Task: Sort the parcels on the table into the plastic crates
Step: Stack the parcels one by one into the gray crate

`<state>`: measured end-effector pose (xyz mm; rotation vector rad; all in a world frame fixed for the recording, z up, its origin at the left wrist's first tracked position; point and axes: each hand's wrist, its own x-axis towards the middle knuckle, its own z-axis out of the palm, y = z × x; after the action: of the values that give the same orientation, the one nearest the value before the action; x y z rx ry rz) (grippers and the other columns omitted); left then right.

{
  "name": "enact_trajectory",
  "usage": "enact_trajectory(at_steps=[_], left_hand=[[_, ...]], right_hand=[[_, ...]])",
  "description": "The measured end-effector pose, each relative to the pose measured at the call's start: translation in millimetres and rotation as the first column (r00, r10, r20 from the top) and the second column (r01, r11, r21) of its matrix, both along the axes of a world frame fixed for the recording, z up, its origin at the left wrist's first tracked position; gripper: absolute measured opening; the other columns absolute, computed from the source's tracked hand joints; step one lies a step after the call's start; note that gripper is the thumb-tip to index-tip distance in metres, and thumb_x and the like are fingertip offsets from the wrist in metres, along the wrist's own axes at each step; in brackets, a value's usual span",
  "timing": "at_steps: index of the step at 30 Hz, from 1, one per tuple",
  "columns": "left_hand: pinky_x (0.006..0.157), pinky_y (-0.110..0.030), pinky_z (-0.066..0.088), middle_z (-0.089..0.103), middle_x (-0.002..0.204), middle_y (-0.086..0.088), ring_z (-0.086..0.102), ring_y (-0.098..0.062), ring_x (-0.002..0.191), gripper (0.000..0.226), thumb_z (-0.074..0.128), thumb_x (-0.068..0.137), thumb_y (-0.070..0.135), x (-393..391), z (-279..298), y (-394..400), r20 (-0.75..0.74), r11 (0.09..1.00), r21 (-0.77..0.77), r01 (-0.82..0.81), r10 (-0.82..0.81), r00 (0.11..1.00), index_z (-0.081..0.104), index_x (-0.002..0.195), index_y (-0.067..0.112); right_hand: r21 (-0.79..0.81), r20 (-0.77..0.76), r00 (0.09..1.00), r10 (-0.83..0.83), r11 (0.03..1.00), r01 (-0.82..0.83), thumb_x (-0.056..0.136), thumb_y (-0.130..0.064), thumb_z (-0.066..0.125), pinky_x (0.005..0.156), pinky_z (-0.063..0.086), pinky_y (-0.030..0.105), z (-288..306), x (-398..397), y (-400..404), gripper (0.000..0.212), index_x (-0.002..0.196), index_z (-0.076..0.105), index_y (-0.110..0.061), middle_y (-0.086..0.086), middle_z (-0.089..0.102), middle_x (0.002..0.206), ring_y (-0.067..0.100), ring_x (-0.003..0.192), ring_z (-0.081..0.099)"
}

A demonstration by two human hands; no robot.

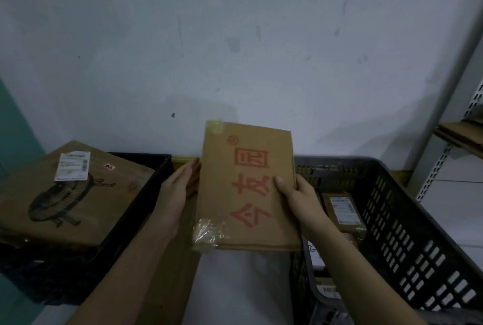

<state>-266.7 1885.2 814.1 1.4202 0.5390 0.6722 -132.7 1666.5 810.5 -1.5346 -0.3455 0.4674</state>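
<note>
The flat brown cardboard parcel with red characters (248, 186), probably light and stiff, sits clamped between left hand (175, 194) at nine o'clock and right hand (300, 199) at three.

Both hands, left hand (175, 194) and right hand (300, 200), hold a cardboard parcel (248, 186) between two crates.

Dim, bluish, slightly soft picture. A faint shadow falls on the wall (235, 37) behind the raised parcel (248, 186). Wide-angle distortion bends the shelf post (449, 84) at the right edge.
</note>
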Motion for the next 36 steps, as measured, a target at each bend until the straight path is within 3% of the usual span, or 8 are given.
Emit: enact_trajectory(at_steps=[3, 8, 12, 17, 22, 27, 29, 36], left_hand=[[0.074, -0.017, 0.054, 0.068, 0.104, 0.024, 0.065, 0.008, 0.093, 0.023, 0.062, 0.093, 0.044, -2.2, 13.0, 8.5, -0.041, 0.981, 0.188, -0.050, 0.059, 0.997, 0.064, 0.115, 0.041], [0.059, -0.029, 0.058, 0.077, 0.098, -0.002, 0.075, -0.021, 0.085, 0.049, 0.074, 0.074, 0.052, -4.5, 15.1, 5.2, -0.144, 0.985, -0.113, 0.134, -0.150, 0.978, 0.067, 0.112, 0.022], [0.053, -0.029, 0.057, 0.077, 0.089, -0.001, 0.075, -0.023, 0.076, 0.035, 0.080, 0.078, 0.038, -4.7, 16.7, 7.9, -0.079, 0.999, -0.031, 0.033, -0.035, 0.996, 0.065, 0.107, 0.027], [0.055, -0.028, 0.057, 0.077, 0.086, 0.004, 0.075, -0.018, 0.073, 0.037, 0.081, 0.081, 0.028, 6.5, 18.5, 6.9, 0.011, 0.993, 0.096, -0.072, 0.071, 0.997, 0.062, 0.113, 0.026], [0.072, -0.039, 0.060, 0.076, 0.093, 0.003, 0.074, -0.018, 0.080, 0.030, 0.077, 0.084, 0.029, 19.7, 22.0, 20.6, 0.092, 0.968, 0.130, -0.212, 0.202, 0.975, 0.064, 0.110, 0.027], [0.074, -0.042, 0.060, 0.076, 0.092, 0.005, 0.073, -0.016, 0.082, 0.021, 0.076, 0.085, 0.028, 34.6, 27.9, 30.7, 0.202, 0.956, 0.111, -0.270, 0.245, 0.948, 0.063, 0.098, 0.037], [0.075, -0.041, 0.060, 0.075, 0.093, 0.007, 0.073, -0.014, 0.083, 0.019, 0.075, 0.085, 0.029, 43.3, 31.3, 33.6, 0.229, 0.952, 0.102, -0.289, 0.260, 0.938, 0.062, 0.095, 0.039], [0.061, -0.020, 0.055, 0.071, 0.101, 0.021, 0.070, 0.000, 0.085, 0.025, 0.066, 0.092, 0.035, 79.2, 49.2, 21.6, 0.289, 0.994, 0.088, -0.072, 0.043, 0.956, 0.051, 0.105, 0.051]], right_hand=[[0.133, -0.164, 0.979, -0.121, 0.981, 0.143, 0.104, -0.018, 0.051, 0.087, 0.056, 0.049, -11.4, 11.2, -7.6, 0.024, 0.116, 0.061, 0.000, 0.019, 0.067, 0.114, 0.031, 0.100, 0.067], [-0.019, -0.161, 0.963, -0.217, 0.976, 0.217, 0.104, -0.012, 0.048, 0.090, 0.054, 0.054, -27.9, 10.5, -1.6, 0.015, 0.106, 0.058, -0.002, 0.021, 0.063, 0.110, 0.036, 0.102, 0.063], [-0.195, 0.074, 0.977, -0.201, 0.958, 0.212, 0.100, -0.012, 0.054, 0.070, 0.052, 0.033, -32.6, 7.0, 8.0, 0.016, 0.116, 0.053, -0.010, 0.012, 0.064, 0.107, 0.018, 0.091, 0.062], [-0.314, 0.360, 0.933, -0.017, 0.939, 0.138, 0.103, -0.027, 0.046, 0.108, 0.041, 0.046, -5.1, -7.7, 30.9, 0.035, 0.137, 0.054, -0.020, 0.010, 0.050, 0.136, 0.024, 0.123, 0.051], [-0.075, 0.085, 0.972, 0.217, 0.975, -0.211, 0.093, -0.070, 0.039, 0.086, 0.046, 0.031, 38.9, -33.2, 39.4, 0.054, 0.141, 0.044, -0.046, -0.017, 0.060, 0.132, 0.003, 0.116, 0.057], [0.008, 0.023, 0.944, 0.328, 0.944, -0.328, 0.084, -0.068, 0.053, 0.081, 0.057, 0.025, 42.8, -35.2, 41.2, 0.074, 0.148, 0.021, -0.052, -0.019, 0.051, 0.139, -0.003, 0.109, 0.062], [0.021, 0.114, 0.943, 0.312, 0.948, -0.316, 0.084, -0.061, 0.060, 0.079, 0.055, 0.017, 40.1, -34.6, 48.5, 0.074, 0.146, 0.020, -0.054, -0.024, 0.049, 0.136, -0.007, 0.108, 0.060], [0.143, 0.335, 0.941, -0.044, 0.990, -0.005, 0.095, -0.046, 0.059, 0.098, 0.053, 0.037, 42.8, -11.1, 49.8, 0.056, 0.148, 0.039, -0.044, -0.019, 0.061, 0.134, 0.005, 0.120, 0.060]])
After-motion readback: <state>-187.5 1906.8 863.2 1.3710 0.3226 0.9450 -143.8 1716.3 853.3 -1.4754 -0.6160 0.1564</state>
